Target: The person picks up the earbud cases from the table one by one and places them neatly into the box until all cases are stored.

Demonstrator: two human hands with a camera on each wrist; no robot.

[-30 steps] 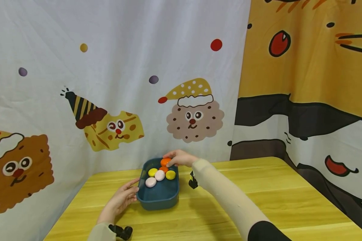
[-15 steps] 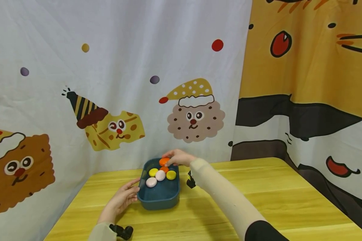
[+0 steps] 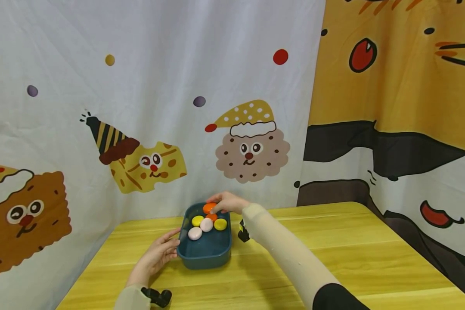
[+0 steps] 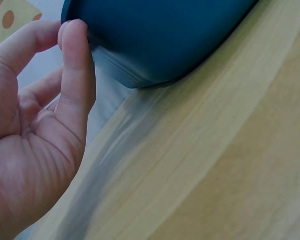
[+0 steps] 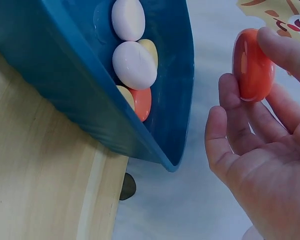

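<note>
On the table, a dark teal plastic box (image 3: 204,261) holds several smooth, rounded pebble-like pieces. Two are pale pink, one of them the near-left pink piece (image 3: 195,234); a yellow piece (image 3: 197,221), another yellow one (image 3: 220,224) and an orange piece (image 3: 212,218) lie around them. My left hand (image 3: 157,253) holds the box's left side, thumb (image 4: 75,50) and fingertips at its rim. Over the far end, my right hand (image 3: 230,203) pinches a glossy orange pebble-like piece (image 5: 254,65) between thumb and fingers. In the right wrist view it is apart from the box.
The yellow wood-grain table (image 3: 314,241) extends right of the box and toward me. Close behind its far edge hangs a white curtain (image 3: 159,86) with cartoon prints. A yellow and black printed curtain (image 3: 403,94) hangs at the right. Each wrist wears a small black device.
My right hand, with the orange piece, has shifted slightly left over the box's far end. My left hand stays at the box's side. The head view has shifted slightly.
</note>
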